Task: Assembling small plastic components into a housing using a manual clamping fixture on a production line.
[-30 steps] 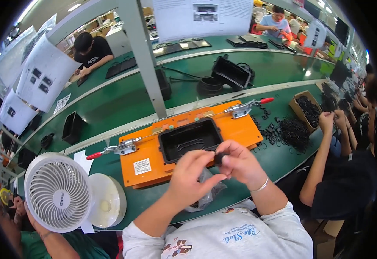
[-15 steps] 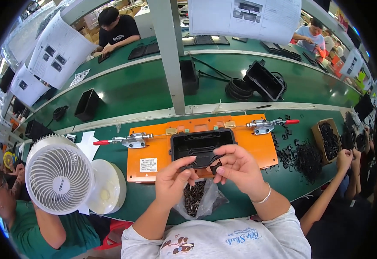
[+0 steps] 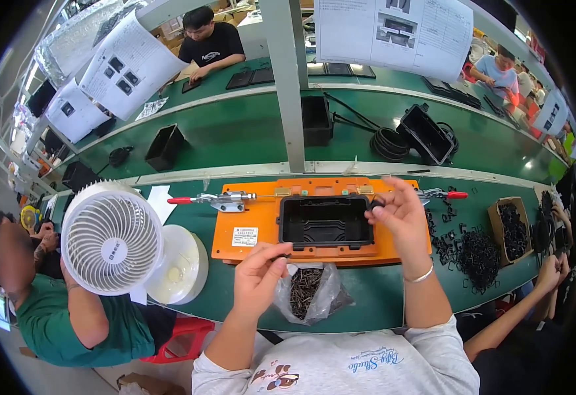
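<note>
Pinches a small black part [image 3: 374, 204] between the thumb and fingertips of the right grip [image 3: 403, 212], at the right end of an open black box [image 3: 325, 245]; cannot tell whether touching the rim. Pinches a tiny dark piece [image 3: 286, 255] in the left grip [image 3: 257, 275], thumb and fingers close together, near the box's front left corner; too small to identify. Sits, as box, open side up in an orange fixture [image 3: 268, 227], with ridges along the inside. Bears a white label [image 3: 244, 237] on the fixture's left part. Has a red-handled left clamp [image 3: 230, 201] at one end and a red-handled right clamp [image 3: 457, 195] at the other, the latter partly behind the right grip. Shows just in front a clear plastic bag [image 3: 337, 299], open over thin screw-like pieces [image 3: 304, 289], lying on the green bench [image 3: 377, 309]. Includes farther right a heap of black clips [image 3: 479, 260], next to a cardboard carton [image 3: 497, 234] full of black pieces. Has a white fan [image 3: 112, 243] standing to the left. Shows a co-worker in green [image 3: 67, 313] beyond that.
</note>
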`<act>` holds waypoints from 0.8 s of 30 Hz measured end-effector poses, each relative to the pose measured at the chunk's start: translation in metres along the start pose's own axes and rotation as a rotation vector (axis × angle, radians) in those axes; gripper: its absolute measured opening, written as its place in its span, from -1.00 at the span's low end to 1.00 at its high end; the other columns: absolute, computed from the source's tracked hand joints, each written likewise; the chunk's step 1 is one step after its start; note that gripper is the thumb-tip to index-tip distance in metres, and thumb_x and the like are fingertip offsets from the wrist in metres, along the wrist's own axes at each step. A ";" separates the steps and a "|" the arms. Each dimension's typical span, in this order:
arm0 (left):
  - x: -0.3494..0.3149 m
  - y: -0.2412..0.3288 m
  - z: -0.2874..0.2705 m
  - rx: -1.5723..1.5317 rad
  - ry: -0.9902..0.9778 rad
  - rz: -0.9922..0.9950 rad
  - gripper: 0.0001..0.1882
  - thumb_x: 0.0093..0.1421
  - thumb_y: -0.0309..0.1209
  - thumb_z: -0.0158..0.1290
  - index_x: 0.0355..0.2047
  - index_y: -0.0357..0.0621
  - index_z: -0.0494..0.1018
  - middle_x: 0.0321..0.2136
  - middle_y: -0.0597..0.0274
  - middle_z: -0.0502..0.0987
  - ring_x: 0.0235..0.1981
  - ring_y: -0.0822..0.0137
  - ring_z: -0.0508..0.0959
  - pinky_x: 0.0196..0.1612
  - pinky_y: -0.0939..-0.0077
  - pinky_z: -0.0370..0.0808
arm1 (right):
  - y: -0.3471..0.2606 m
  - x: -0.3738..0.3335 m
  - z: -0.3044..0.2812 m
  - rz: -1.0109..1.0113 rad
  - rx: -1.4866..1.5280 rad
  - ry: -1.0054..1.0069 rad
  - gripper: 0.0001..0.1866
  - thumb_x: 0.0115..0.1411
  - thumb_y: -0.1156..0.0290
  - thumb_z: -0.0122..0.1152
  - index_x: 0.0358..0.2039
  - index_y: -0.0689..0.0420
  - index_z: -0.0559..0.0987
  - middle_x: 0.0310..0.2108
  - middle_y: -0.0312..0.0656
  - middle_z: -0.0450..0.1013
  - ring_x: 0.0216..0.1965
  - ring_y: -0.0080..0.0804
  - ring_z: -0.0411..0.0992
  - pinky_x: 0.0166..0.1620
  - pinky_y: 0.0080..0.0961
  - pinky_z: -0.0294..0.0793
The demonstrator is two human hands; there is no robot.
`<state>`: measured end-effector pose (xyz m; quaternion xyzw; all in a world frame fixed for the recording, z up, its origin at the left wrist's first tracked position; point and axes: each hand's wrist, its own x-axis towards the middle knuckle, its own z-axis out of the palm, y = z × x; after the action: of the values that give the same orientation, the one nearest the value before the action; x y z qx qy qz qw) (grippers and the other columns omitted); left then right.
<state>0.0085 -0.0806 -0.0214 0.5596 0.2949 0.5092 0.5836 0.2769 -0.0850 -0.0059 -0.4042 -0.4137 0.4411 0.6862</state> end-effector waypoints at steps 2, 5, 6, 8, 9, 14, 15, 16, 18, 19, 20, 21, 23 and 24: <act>0.009 0.010 -0.007 -0.062 0.039 -0.011 -0.51 0.13 -0.69 0.07 0.09 -0.31 0.29 -0.28 0.23 0.46 -0.29 0.48 0.48 -0.20 0.64 0.47 | -0.001 0.016 -0.007 -0.040 -0.069 0.090 -0.73 0.05 0.67 0.22 -0.19 0.25 0.48 -0.38 -0.21 0.51 -0.37 -0.45 0.52 -0.29 -0.61 0.52; 0.035 0.010 -0.029 0.008 -0.001 -0.057 -0.53 0.08 -0.71 0.10 0.02 -0.29 0.30 -0.30 0.23 0.48 -0.29 0.48 0.49 -0.17 0.63 0.47 | 0.010 0.044 -0.023 -0.102 -0.480 0.026 -0.78 0.00 0.64 0.27 -0.28 0.28 0.54 -0.42 -0.22 0.52 -0.39 -0.46 0.52 -0.27 -0.60 0.51; 0.047 0.008 -0.036 0.007 -0.073 -0.023 -0.65 0.07 -0.72 0.11 -0.12 -0.29 0.37 -0.31 0.24 0.48 -0.28 0.47 0.50 -0.15 0.62 0.46 | 0.007 0.050 -0.018 -0.062 -0.619 -0.008 -0.83 -0.02 0.63 0.29 -0.35 0.29 0.55 -0.44 -0.22 0.52 -0.40 -0.47 0.52 -0.26 -0.59 0.50; 0.068 0.006 -0.041 0.035 -0.123 -0.048 -0.67 0.07 -0.73 0.11 -0.14 -0.30 0.39 -0.31 0.25 0.49 -0.28 0.48 0.50 -0.15 0.62 0.46 | 0.012 0.060 -0.017 -0.033 -0.722 -0.041 -0.89 -0.04 0.61 0.31 -0.45 0.32 0.58 -0.49 -0.18 0.54 -0.40 -0.47 0.51 -0.28 -0.55 0.50; 0.078 0.007 -0.041 0.072 -0.143 -0.067 -0.69 0.07 -0.73 0.10 -0.15 -0.31 0.41 -0.31 0.25 0.49 -0.28 0.48 0.50 -0.14 0.62 0.46 | 0.017 0.064 -0.017 -0.034 -0.729 -0.030 -0.89 -0.04 0.61 0.31 -0.45 0.32 0.58 -0.49 -0.18 0.54 -0.40 -0.47 0.51 -0.28 -0.55 0.50; 0.116 0.002 -0.041 0.173 -0.257 -0.016 -0.68 0.09 -0.73 0.08 -0.11 -0.32 0.43 -0.27 0.24 0.50 -0.26 0.48 0.51 -0.12 0.63 0.46 | 0.021 0.077 -0.014 0.096 -0.806 -0.111 -0.87 -0.06 0.62 0.34 -0.44 0.30 0.61 -0.48 -0.21 0.54 -0.43 -0.50 0.48 -0.31 -0.57 0.47; 0.120 0.000 -0.039 0.157 -0.219 -0.031 -0.69 0.09 -0.73 0.07 -0.12 -0.32 0.44 -0.27 0.24 0.51 -0.27 0.48 0.51 -0.13 0.65 0.46 | 0.023 0.079 -0.013 0.123 -0.807 -0.141 -0.87 -0.08 0.64 0.35 -0.45 0.28 0.61 -0.48 -0.24 0.53 -0.44 -0.54 0.44 -0.32 -0.60 0.45; 0.124 -0.003 -0.038 0.142 -0.179 -0.046 -0.70 0.09 -0.73 0.07 -0.14 -0.31 0.46 -0.27 0.24 0.51 -0.28 0.49 0.51 -0.14 0.66 0.46 | 0.023 0.081 -0.012 0.196 -0.771 -0.116 -0.85 -0.10 0.65 0.37 -0.45 0.29 0.61 -0.48 -0.22 0.53 -0.44 -0.53 0.44 -0.33 -0.58 0.44; 0.134 -0.009 -0.037 0.158 -0.137 -0.073 -0.73 0.08 -0.72 0.08 -0.17 -0.30 0.48 -0.30 0.26 0.52 -0.31 0.50 0.51 -0.17 0.67 0.46 | 0.019 0.083 -0.007 0.190 -0.826 -0.138 -0.85 -0.11 0.64 0.38 -0.46 0.29 0.61 -0.50 -0.22 0.51 -0.44 -0.52 0.44 -0.33 -0.58 0.44; 0.138 -0.012 -0.036 0.178 -0.102 -0.094 -0.75 0.07 -0.71 0.10 -0.20 -0.29 0.50 -0.33 0.27 0.53 -0.35 0.51 0.50 -0.20 0.68 0.46 | 0.017 0.084 -0.005 0.176 -0.878 -0.152 -0.85 -0.11 0.63 0.38 -0.47 0.29 0.60 -0.51 -0.22 0.50 -0.45 -0.51 0.44 -0.34 -0.57 0.44; 0.142 -0.013 -0.037 0.177 -0.094 -0.100 -0.75 0.07 -0.71 0.10 -0.20 -0.29 0.50 -0.33 0.27 0.53 -0.35 0.51 0.50 -0.20 0.68 0.46 | 0.018 0.086 -0.006 0.183 -0.877 -0.160 -0.85 -0.11 0.63 0.38 -0.47 0.29 0.60 -0.51 -0.22 0.50 -0.45 -0.51 0.44 -0.34 -0.57 0.44; 0.146 -0.014 -0.038 0.321 -0.143 -0.083 -0.77 0.05 -0.69 0.12 -0.24 -0.29 0.52 -0.35 0.28 0.54 -0.36 0.51 0.50 -0.23 0.66 0.45 | 0.019 0.088 -0.007 0.179 -0.929 -0.174 -0.85 -0.12 0.62 0.39 -0.48 0.29 0.60 -0.53 -0.21 0.49 -0.46 -0.48 0.44 -0.35 -0.56 0.44; 0.153 -0.013 -0.035 0.466 -0.195 -0.073 -0.80 0.03 -0.67 0.14 -0.29 -0.28 0.53 -0.37 0.29 0.55 -0.37 0.50 0.49 -0.25 0.65 0.45 | 0.018 0.091 -0.008 0.184 -0.976 -0.188 -0.84 -0.12 0.60 0.40 -0.48 0.29 0.59 -0.55 -0.19 0.47 -0.48 -0.45 0.44 -0.36 -0.55 0.43; 0.155 -0.010 -0.031 0.522 -0.209 -0.056 -0.82 0.02 -0.65 0.16 -0.32 -0.27 0.54 -0.40 0.29 0.55 -0.39 0.50 0.49 -0.27 0.64 0.43 | 0.017 0.093 -0.007 0.106 -1.075 -0.246 -0.83 -0.14 0.59 0.41 -0.49 0.29 0.59 -0.56 -0.17 0.46 -0.49 -0.40 0.44 -0.37 -0.52 0.43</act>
<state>0.0308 0.0752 -0.0021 0.7321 0.3696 0.3393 0.4608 0.3041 0.0064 -0.0045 -0.6633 -0.6368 0.2458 0.3067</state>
